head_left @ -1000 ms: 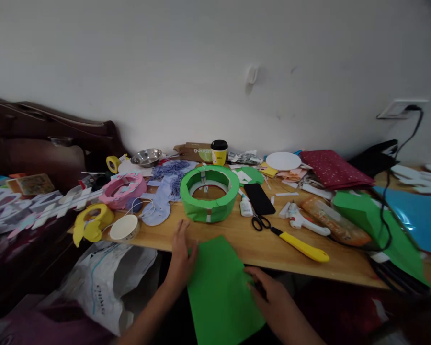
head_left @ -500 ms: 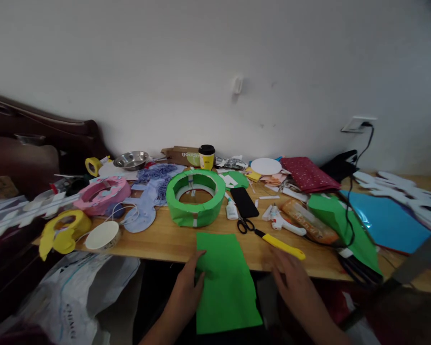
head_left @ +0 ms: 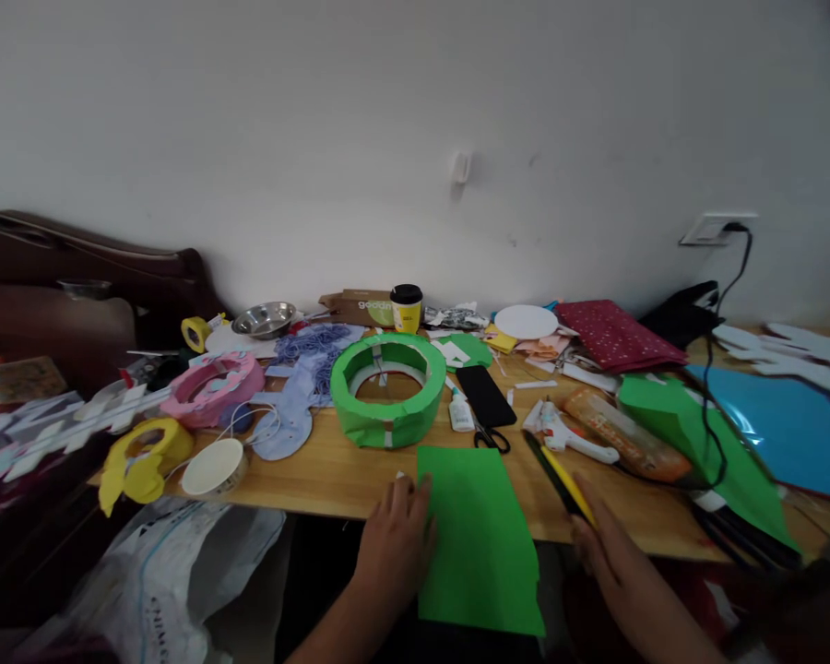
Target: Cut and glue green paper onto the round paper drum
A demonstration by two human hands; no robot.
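A sheet of green paper [head_left: 480, 544] lies over the front table edge and hangs towards my lap, its right edge ragged. At its left edge is my left hand [head_left: 397, 530], fingers bent and close together, fingertips on the paper's border. My right hand [head_left: 598, 544] is closed around a yellow utility knife [head_left: 568, 487], whose dark end points up and left over the table. Behind the paper stands a green paper-covered ring [head_left: 387, 426]. Black-handled scissors [head_left: 492, 441], a white glue bottle [head_left: 460, 411] and a black phone [head_left: 485, 397] lie close by.
To the right lie a white glue gun [head_left: 574, 437], an orange packet [head_left: 619, 443] and a black cable [head_left: 709, 406]. Leftward are a paper cup [head_left: 214, 468], a yellow ring [head_left: 145, 461] and a pink ring [head_left: 211, 392]. A yellow cup [head_left: 407, 315] stands by the wall.
My right hand has picked up the yellow utility knife from the table and tilted it. My left hand has shifted along the paper's left edge. The view has turned slightly left.
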